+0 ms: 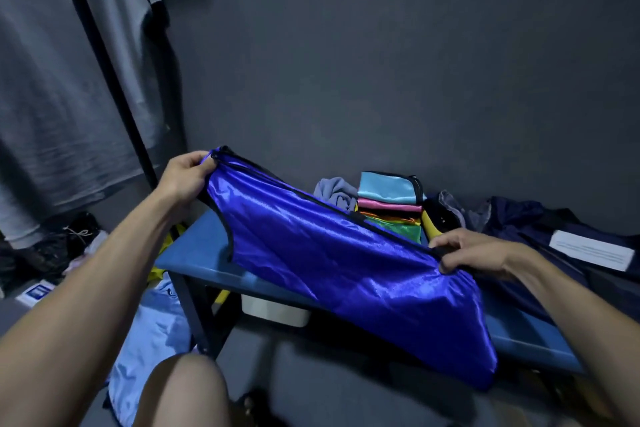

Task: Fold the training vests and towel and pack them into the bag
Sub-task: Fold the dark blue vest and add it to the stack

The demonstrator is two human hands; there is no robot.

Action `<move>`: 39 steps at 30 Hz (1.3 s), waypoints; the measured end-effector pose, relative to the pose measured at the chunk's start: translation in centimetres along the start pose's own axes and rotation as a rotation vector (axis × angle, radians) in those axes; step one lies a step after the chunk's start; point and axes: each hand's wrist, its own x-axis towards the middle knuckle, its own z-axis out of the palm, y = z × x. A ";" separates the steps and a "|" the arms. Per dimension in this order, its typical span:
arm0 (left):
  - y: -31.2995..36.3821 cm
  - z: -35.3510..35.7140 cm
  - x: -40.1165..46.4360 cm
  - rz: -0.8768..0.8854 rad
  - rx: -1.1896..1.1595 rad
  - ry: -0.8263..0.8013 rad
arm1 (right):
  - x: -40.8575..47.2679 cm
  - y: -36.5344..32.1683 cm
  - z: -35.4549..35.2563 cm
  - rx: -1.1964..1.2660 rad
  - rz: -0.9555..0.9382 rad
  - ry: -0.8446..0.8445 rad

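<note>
fingers both hands pinching blue vest | long axis upper-left to lower-right

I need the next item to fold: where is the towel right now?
In the head view, the grey towel lies crumpled at the back of the blue bench, just left of the stack of folded vests.

the stretched blue vest screens the bench's front; behind it the folded stack and dark bag crowd the back.
</note>
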 end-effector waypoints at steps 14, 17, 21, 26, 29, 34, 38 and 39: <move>-14.4 -0.3 5.1 -0.273 0.341 0.120 | 7.4 4.9 0.1 -0.068 0.024 0.240; -16.6 -0.1 6.3 -0.258 0.415 0.134 | 8.4 5.6 0.4 -0.277 -0.063 0.297; -17.9 0.4 7.3 -0.212 0.617 0.116 | 9.5 6.4 1.2 -0.517 -0.037 0.351; -18.9 0.4 8.1 -0.158 0.849 0.128 | 9.1 7.9 2.2 -0.460 -0.125 0.353; -19.7 1.8 8.1 -0.153 0.929 0.139 | 8.7 8.0 2.7 -0.475 -0.153 0.392; -20.3 4.2 7.0 -0.029 1.302 0.098 | 8.2 8.0 3.2 -0.419 -0.178 0.431; -16.8 6.6 5.3 0.358 1.364 -0.012 | 7.7 7.2 3.4 -0.149 -0.131 0.392; -14.8 8.0 4.1 0.395 1.256 -0.143 | 7.6 6.6 3.6 -0.071 -0.110 0.379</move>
